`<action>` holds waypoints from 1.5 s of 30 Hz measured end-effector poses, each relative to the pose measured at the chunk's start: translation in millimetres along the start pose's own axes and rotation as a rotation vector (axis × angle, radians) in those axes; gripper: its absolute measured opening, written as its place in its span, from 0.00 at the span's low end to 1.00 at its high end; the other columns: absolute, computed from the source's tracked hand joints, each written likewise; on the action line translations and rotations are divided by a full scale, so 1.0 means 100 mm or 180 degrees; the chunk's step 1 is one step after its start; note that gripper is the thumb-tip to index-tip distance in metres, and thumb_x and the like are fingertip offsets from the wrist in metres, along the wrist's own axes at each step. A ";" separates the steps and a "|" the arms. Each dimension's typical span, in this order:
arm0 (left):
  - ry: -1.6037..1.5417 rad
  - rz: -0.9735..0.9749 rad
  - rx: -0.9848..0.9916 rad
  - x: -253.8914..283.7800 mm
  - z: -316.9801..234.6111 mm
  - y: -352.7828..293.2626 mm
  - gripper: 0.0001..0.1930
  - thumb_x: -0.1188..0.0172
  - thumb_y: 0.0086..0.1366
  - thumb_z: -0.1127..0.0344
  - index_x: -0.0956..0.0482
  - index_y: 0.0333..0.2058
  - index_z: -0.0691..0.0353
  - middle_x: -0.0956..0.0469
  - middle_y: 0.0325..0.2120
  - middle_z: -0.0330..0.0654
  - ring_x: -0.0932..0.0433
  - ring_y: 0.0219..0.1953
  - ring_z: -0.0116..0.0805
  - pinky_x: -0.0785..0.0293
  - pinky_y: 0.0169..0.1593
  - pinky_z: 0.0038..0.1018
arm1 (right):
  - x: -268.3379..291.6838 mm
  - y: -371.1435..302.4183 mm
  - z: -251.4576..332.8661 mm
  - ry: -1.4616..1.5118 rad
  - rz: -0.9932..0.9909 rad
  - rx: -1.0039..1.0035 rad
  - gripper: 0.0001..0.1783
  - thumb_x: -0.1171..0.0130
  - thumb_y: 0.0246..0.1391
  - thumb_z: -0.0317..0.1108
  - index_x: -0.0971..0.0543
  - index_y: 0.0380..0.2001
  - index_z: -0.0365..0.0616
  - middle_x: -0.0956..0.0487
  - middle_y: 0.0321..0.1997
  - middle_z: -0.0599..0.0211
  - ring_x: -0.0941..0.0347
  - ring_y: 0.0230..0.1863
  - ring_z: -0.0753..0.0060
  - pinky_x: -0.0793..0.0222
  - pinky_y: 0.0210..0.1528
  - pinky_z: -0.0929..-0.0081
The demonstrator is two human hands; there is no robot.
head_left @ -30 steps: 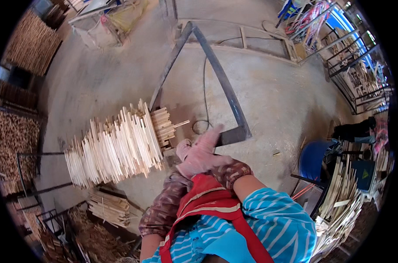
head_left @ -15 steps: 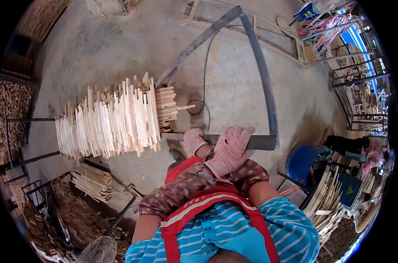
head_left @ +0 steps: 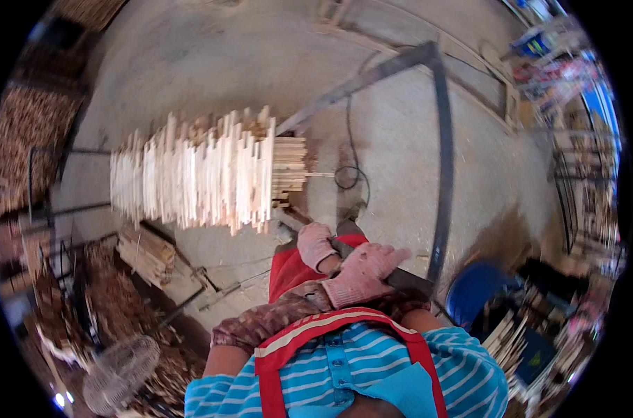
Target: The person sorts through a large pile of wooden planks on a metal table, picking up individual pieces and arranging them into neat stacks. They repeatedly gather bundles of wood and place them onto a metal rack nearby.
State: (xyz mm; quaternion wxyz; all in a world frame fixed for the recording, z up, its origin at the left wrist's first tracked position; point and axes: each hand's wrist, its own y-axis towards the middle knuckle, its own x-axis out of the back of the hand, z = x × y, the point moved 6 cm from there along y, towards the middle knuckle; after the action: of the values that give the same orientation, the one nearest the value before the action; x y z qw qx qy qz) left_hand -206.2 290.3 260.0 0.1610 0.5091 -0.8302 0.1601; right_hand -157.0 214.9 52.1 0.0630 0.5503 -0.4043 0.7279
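My forearms cross in front of my waist, left over right, in pinkish knit gloves and patterned sleeves. My left hand (head_left: 364, 273) therefore lies on the right side, its fingers stretched out over a dark metal bar (head_left: 408, 283). My right hand (head_left: 316, 245) is on the left side, beside the same bar; its fingers fold downward out of sight. The bar belongs to an angled metal frame (head_left: 444, 153) reaching away from me. Beyond my hands to the left stands a long stack of pale wooden strips (head_left: 212, 174), with shorter strips (head_left: 289, 164) at its right end.
A dark cable (head_left: 351, 139) loops on the concrete floor (head_left: 393, 118). A wooden frame (head_left: 508, 104) lies at the far right. Near me on the right are a blue rounded object (head_left: 473, 289) and loose strips (head_left: 503, 341). A wire fan (head_left: 121, 374) and bundled wood (head_left: 145, 254) stand at lower left.
The whole view has shifted and blurred, so the stack and frame appear farther right. The bar now slants and sits closer to my body, with both hands lower. My arms stay crossed.
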 end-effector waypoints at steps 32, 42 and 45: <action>0.0244 0.0195 -0.0140 0.23 -0.02 0.54 0.32 0.27 0.48 0.50 0.25 0.49 0.57 0.19 0.43 0.47 0.18 0.45 0.55 0.19 0.44 0.49 | 0.37 -0.44 -0.76 -0.0508 0.0157 -0.0359 0.10 0.44 0.59 0.40 0.17 0.41 0.56 0.15 0.35 0.66 0.17 0.39 0.59 0.23 0.36 0.57; 0.0113 0.0054 0.0721 0.99 1.27 -0.52 0.21 0.35 0.55 0.51 0.19 0.44 0.57 0.18 0.38 0.54 0.19 0.46 0.59 0.23 0.49 0.50 | 0.51 0.03 -0.46 -0.0580 0.0113 -0.0129 0.09 0.45 0.60 0.40 0.16 0.40 0.59 0.15 0.35 0.67 0.16 0.39 0.58 0.21 0.38 0.57; -0.0144 -0.0180 0.1532 1.62 1.85 -1.62 0.23 0.40 0.62 0.46 0.20 0.47 0.56 0.18 0.44 0.54 0.19 0.49 0.54 0.25 0.52 0.45 | 0.49 0.16 -0.22 -0.0612 0.0283 -0.0352 0.09 0.44 0.60 0.39 0.16 0.39 0.59 0.15 0.36 0.66 0.16 0.40 0.58 0.21 0.39 0.57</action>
State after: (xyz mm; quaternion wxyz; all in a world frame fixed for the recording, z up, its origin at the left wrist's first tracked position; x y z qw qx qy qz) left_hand -150.2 12.4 180.2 0.0209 0.5593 -0.7570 0.3373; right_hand -201.6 201.4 84.0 0.0219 0.5948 -0.4720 0.6504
